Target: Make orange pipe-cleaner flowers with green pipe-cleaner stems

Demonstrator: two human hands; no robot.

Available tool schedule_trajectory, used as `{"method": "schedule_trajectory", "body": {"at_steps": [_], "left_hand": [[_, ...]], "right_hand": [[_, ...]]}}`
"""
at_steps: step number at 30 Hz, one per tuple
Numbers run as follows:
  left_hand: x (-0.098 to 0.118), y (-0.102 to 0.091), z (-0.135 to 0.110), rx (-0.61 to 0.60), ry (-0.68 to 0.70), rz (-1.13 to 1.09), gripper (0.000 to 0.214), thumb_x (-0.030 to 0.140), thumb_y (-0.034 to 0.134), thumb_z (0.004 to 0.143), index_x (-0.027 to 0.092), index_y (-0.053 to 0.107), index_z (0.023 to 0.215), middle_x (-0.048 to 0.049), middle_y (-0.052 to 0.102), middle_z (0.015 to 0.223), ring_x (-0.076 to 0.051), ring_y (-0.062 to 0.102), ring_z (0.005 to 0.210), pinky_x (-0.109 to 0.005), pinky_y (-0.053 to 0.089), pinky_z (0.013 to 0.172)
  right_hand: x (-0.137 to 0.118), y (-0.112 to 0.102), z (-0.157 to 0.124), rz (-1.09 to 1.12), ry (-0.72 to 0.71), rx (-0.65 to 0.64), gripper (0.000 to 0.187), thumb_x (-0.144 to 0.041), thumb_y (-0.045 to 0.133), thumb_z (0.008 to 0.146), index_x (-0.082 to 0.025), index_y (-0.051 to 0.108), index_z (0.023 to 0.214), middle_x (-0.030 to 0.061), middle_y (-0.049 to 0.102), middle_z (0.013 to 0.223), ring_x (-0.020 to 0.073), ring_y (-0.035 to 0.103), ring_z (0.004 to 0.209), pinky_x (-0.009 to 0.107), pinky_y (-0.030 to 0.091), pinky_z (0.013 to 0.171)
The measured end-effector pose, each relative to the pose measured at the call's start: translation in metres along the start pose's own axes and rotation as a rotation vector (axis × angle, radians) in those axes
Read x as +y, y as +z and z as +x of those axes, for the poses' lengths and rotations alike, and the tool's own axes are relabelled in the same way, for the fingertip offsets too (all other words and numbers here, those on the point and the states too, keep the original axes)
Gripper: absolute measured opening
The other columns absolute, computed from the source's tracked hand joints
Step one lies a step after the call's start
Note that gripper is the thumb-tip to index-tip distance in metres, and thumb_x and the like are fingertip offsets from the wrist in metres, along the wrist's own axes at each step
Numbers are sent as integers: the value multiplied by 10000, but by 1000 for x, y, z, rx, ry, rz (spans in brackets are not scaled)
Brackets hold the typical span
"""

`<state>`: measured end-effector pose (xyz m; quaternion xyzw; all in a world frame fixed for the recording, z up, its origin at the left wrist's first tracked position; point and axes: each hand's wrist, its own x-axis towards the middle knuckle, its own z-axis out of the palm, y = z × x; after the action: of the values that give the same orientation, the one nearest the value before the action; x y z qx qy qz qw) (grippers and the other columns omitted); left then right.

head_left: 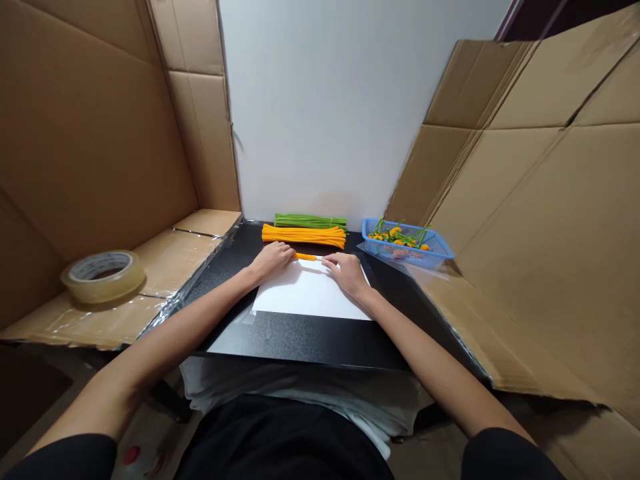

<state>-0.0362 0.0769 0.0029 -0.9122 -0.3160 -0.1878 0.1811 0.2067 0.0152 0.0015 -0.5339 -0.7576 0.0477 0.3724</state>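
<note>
Tape roll (103, 275): far left on the cardboard flap, well apart from the action.
Left hand (273, 259): fingers curled in, closed over the left end of the orange pipe cleaner (306, 256).
Stem position: along the top edge of the white paper (310, 297), between both hands.
Right hand (347, 272): knuckles up, fingertips at the stem's right end. Pinching or only pressing, I cannot tell.
Behind: orange bundle (304, 235), green bundle (310, 221), on the black surface (300, 340).
Blue basket (385, 250): right, holding small green-and-orange pieces.

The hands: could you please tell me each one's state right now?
Left hand: closed on the orange pipe cleaner.
Right hand: fingers at its other end; grip cannot be told.
</note>
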Motion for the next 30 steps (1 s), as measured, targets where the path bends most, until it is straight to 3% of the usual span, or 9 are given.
{"method": "schedule_trajectory", "body": {"at_steps": [3, 7, 11, 14, 17, 21, 26, 30], "left_hand": [[2, 0, -2, 1, 10, -24, 274, 285, 545, 960, 122, 678, 1136, -133, 719, 1038, -248, 655, 976, -365, 469, 854], [21, -2, 1, 97, 79, -35, 555, 413, 564, 959, 112, 473, 1416, -167, 619, 1314, -268, 604, 1148, -376, 465, 948], [37, -5, 6, 7, 200, 0, 326, 318, 397, 1038, 135, 547, 1262, -132, 657, 1163, -219, 649, 991, -324, 491, 809], [38, -7, 7, -76, 217, 44, 233, 218, 373, 1034, 142, 586, 1085, -101, 666, 991, -209, 660, 862, -311, 470, 686], [34, -9, 8, -107, 225, 37, 168, 175, 420, 1011, 149, 582, 1051, -79, 667, 918, -202, 664, 794, -301, 449, 638], [27, -8, 12, -77, 251, 43, 167, 203, 432, 1019, 145, 589, 1025, -70, 674, 867, -188, 665, 753, -283, 433, 625], [2, -5, 7, -20, 215, 52, 206, 228, 414, 1029, 143, 599, 996, -75, 684, 856, -180, 675, 755, -271, 425, 619], [-31, -2, -8, -76, 142, -1, 191, 206, 414, 1018, 166, 600, 1031, -73, 714, 930, -186, 699, 821, -261, 436, 637]], "right_hand": [[1, -1, -2, -17, -14, -19, 153, -204, 639, 898, -186, 790, 906, 68, 777, 896, 180, 668, 781, 270, 439, 747], [-5, 6, -3, 132, 11, -27, 185, -227, 614, 885, -174, 781, 825, 57, 761, 810, 172, 643, 723, 267, 430, 716], [-13, 12, -2, 420, 77, -162, 315, -297, 553, 881, -152, 697, 641, 30, 665, 622, 151, 586, 618, 265, 410, 648], [-14, 9, -1, 584, 159, -245, 364, -425, 631, 827, -153, 664, 588, 11, 598, 556, 121, 509, 559, 260, 371, 599], [-14, 3, 1, 776, 343, -328, 389, -504, 740, 731, -134, 695, 619, 11, 579, 540, 90, 449, 518, 246, 316, 539], [-13, -4, 3, 928, 542, -427, 348, -442, 817, 672, -111, 716, 641, 16, 571, 549, 73, 454, 510, 224, 312, 496], [-5, -22, 7, 922, 616, -362, 258, -343, 825, 672, -104, 730, 649, 33, 606, 595, 69, 490, 539, 203, 358, 497], [18, -57, 10, 809, 562, -412, 341, -412, 860, 635, -93, 741, 650, 41, 617, 588, 79, 521, 565, 208, 416, 553]]}}
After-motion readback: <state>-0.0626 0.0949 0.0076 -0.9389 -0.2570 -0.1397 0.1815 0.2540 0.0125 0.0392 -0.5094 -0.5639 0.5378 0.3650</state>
